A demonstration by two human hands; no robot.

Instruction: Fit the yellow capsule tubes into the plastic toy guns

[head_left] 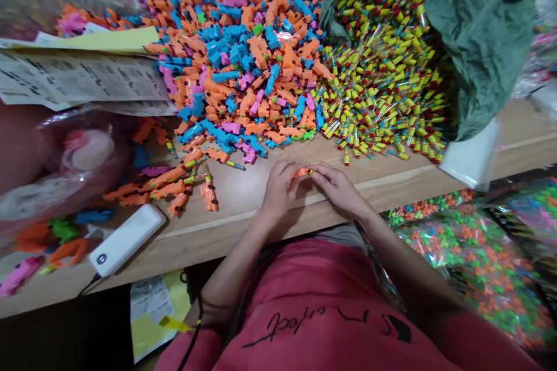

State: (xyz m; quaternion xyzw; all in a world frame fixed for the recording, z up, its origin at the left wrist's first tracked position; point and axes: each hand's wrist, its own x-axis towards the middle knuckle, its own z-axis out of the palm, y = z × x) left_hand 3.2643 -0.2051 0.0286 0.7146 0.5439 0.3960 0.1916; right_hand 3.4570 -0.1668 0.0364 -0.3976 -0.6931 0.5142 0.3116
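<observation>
Close to the table's front edge my two hands meet. My left hand (279, 188) is closed around an orange plastic toy car (301, 172), which its fingers partly cover. My right hand (334, 183) pinches a small yellow tube with a red end (310, 171) against the toy's right end; whether it sits inside the toy I cannot tell. Beyond the hands spreads a big heap of orange, blue and pink toy cars (261, 64). To the right of it lies a pile of yellow tubes with red ends (383, 87). Orange cars with tubes attached (174, 185) lie left of my hands.
A green cloth sack (483, 40) gapes around the tube pile. Printed sheets (96, 75) and a pink plastic bag (56, 168) are at the left. A white power bank (128, 239) with a cable lies near the front edge. Bagged colourful pieces (474, 266) stand below right.
</observation>
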